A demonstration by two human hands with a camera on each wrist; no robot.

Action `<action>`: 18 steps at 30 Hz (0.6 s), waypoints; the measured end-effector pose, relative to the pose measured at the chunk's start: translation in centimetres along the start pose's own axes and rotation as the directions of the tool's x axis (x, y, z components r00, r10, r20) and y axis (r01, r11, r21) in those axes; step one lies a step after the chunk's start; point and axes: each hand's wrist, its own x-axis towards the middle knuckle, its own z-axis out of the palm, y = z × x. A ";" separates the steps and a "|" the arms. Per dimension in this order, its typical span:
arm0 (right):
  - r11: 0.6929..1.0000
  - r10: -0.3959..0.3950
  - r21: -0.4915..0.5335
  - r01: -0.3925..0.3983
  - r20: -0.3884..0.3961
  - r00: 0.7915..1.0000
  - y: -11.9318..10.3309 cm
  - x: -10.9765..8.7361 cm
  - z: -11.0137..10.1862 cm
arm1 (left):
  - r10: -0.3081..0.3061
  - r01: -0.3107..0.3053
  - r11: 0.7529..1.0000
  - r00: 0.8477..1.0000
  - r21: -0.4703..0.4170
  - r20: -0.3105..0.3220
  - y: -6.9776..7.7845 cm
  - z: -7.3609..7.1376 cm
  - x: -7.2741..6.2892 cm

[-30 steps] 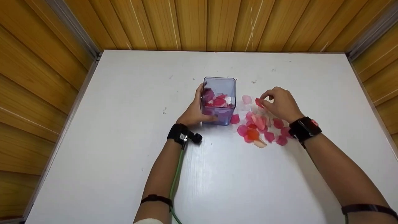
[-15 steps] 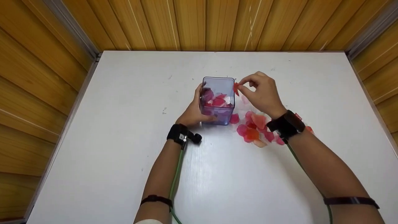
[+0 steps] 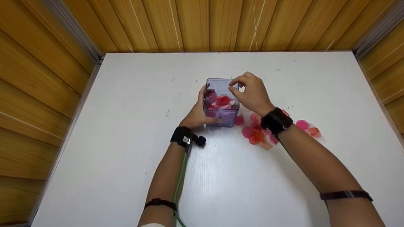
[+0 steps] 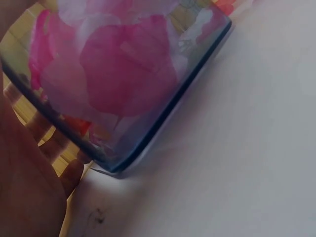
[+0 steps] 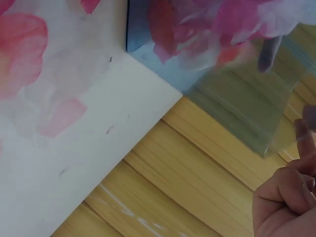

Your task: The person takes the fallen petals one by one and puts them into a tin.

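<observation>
A clear bluish plastic box point(image 3: 219, 85) with an open top stands on the white table, with pink and red artificial petals point(image 3: 223, 101) inside. My left hand point(image 3: 195, 116) grips its left side, thumb across the near wall and fingers round the far side. Over the box's right rim is my right hand point(image 3: 253, 94), thumb and index fingertips slightly apart, nothing visible between them. The right wrist view has this hand point(image 5: 282, 202) beside the box's see-through wall point(image 5: 242, 113). Petals point(image 4: 128, 69) press against the wall in the left wrist view.
Loose petals point(image 3: 257, 136) in pink, orange and peach lie right of the box, partly hidden under the right wrist. A smaller group of petals point(image 3: 311, 130) lies farther right. Wood-patterned panels point(image 3: 192, 25) border the table point(image 3: 135, 104) at the back and sides.
My right hand has carried a red petal from the table up and left to the box and let it go inside. The left hand and box have stayed in place.
</observation>
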 end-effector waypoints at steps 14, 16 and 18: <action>0.972 0.175 -0.172 -0.160 0.075 0.982 7.8 -6.9 -6.6 | -0.012 0.012 1.000 1.000 0.003 -0.004 -0.1 0.0 -0.1; 0.960 0.222 -0.200 -0.195 0.122 0.967 9.2 -8.2 -7.3 | -0.010 0.010 1.000 1.000 0.009 -0.003 -0.1 0.0 -0.1; 0.948 0.271 -0.221 -0.231 0.171 0.947 10.5 -9.4 -7.9 | -0.004 0.004 1.000 1.000 0.011 0.000 -0.1 0.1 0.0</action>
